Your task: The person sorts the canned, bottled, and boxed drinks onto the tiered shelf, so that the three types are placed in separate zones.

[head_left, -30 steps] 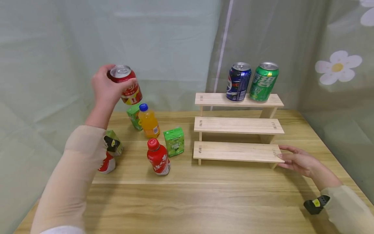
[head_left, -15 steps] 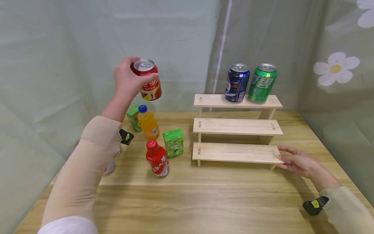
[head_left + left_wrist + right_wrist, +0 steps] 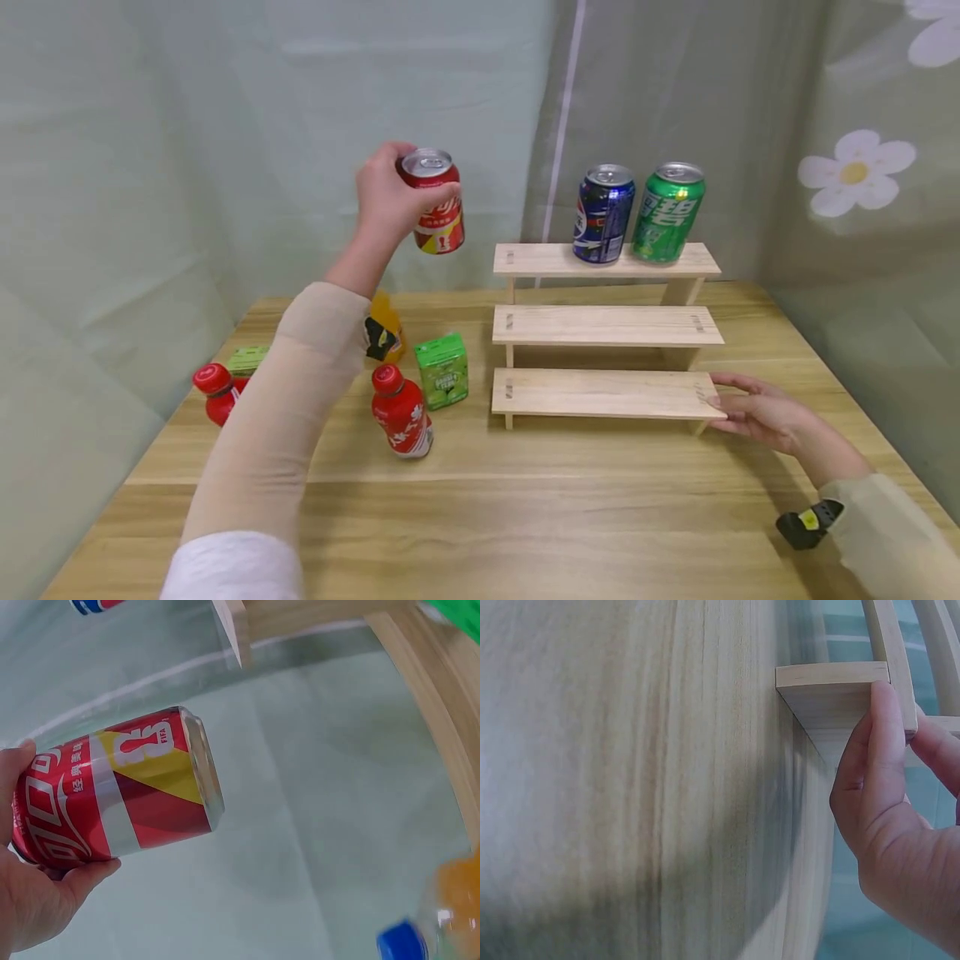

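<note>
My left hand (image 3: 390, 196) grips a red cola can (image 3: 441, 218) near its top and holds it in the air, left of a three-step wooden display rack (image 3: 607, 325). In the left wrist view the can (image 3: 142, 802) shows a white and yellow label, its base free of the fingers. At the rack's lowest step, my right hand (image 3: 765, 412) pinches the right end of the board; the right wrist view has the fingers (image 3: 889, 742) on the board's corner. A blue cola can (image 3: 603, 215) and a green soda can (image 3: 669, 213) stand on the top step, toward its right.
Left of the rack stand a green juice box (image 3: 442, 371) and a red bottle (image 3: 402, 417). An orange juice bottle (image 3: 387, 321) is partly behind my left forearm. Another red bottle (image 3: 217, 396) and a green box (image 3: 247, 360) are at the far left. A curtain (image 3: 465, 75) hangs behind the table.
My left hand has carried the red cola can rightward toward the rack and slightly up. The forearm now covers part of the orange bottle. My right hand stays at the rack.
</note>
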